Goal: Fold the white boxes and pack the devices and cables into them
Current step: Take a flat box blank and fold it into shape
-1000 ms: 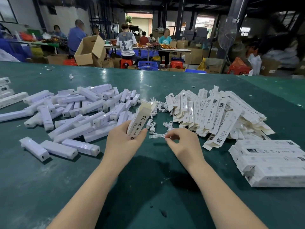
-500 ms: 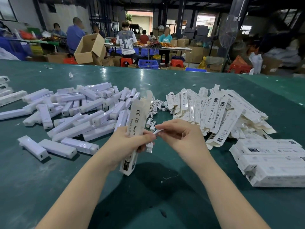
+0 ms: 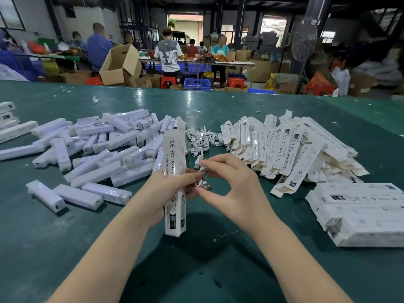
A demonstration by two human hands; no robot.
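Observation:
My left hand (image 3: 160, 193) grips a long white box (image 3: 175, 154) upright above the green table (image 3: 196, 270), its printed side facing me and its top flap open. Right beside it my right hand (image 3: 234, 189) pinches a small coiled white cable (image 3: 202, 177) with a USB plug hanging below my fingers. A heap of white bar-shaped devices (image 3: 98, 147) lies to the left. More coiled cables (image 3: 203, 138) sit behind the box. Flat unfolded boxes (image 3: 290, 147) are piled at the right.
Packed boxes (image 3: 360, 213) are stacked at the right edge, and a few more boxes (image 3: 8, 119) lie at the far left. Three devices (image 3: 78, 195) lie side by side at the front left. Beyond the table, people sit at other tables among cardboard cartons (image 3: 120, 64).
My left hand raised the box from a tilt to upright. My right hand picked a cable off the table and brought it up beside the box.

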